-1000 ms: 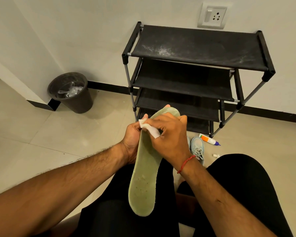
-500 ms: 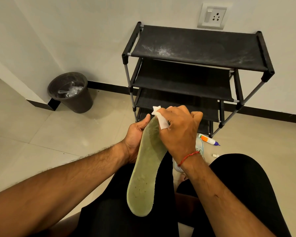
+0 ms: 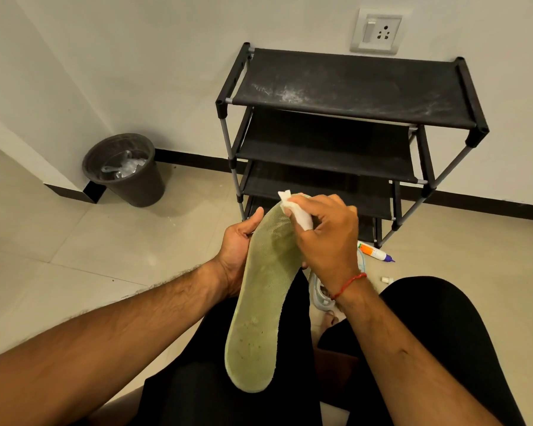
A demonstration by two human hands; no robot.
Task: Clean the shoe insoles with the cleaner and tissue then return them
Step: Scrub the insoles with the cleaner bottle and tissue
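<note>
The right hand has slid its pinched tissue up to the insole toe; the left hand still clasps the insole's edge.

Light: warm, soft and fairly dim indoor light, evenly spread, source out of frame.
Shadows: the bin throws a soft shadow to its right across the floor tiles; the shoe rack keeps its lower shelves in deep shade.
Glare: a mild sheen on the tiles, nothing blown out; the tissue is the brightest patch.
Focus: sharp through the middle, insole mesh texture clear.
Distortion: wide-angle bend, the rack legs splay, the skirting curves, forearms balloon at the lower corners.
Blur: slight softness at the bottom edge.
</note>
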